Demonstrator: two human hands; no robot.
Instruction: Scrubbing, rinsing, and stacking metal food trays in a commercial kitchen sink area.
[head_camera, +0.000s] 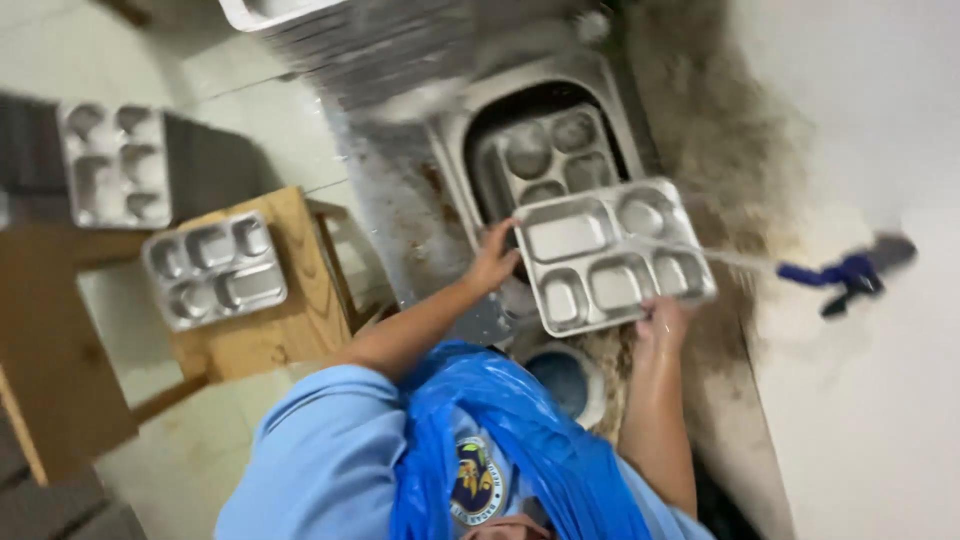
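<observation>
Two bare hands carry one compartmented, rectangular stainless-steel meal tray (612, 255) in the head view, held over the metal sink basin (470, 130).

Head view:
- The left hand (492, 262) has its grip clamped on the tray's rim at 9 o'clock, near one corner.
- The right hand (663, 320) has its grip clamped on the rim at 5 o'clock.
- A thin water stream (740, 260) from the blue spray nozzle (845, 275), at 3 o'clock of the tray, strikes the tray's right edge.
- A second steel compartment tray (545, 155) lies inside the basin, at 11 o'clock of the held tray.
- Two further steel trays stand well apart at 9 o'clock: one on the wooden stool (290, 330), namely the nearer tray (215, 268), and the farther tray (115, 165) beyond it.

Handling judgement: the held tray appears stiff, light and thin-walled. Wet metal is likely slippery. It is not fragile, but the rim may be hard-edged. Grasp by the raised outer rim at two opposed points, thumbs on top, not by the compartment floors.
</observation>
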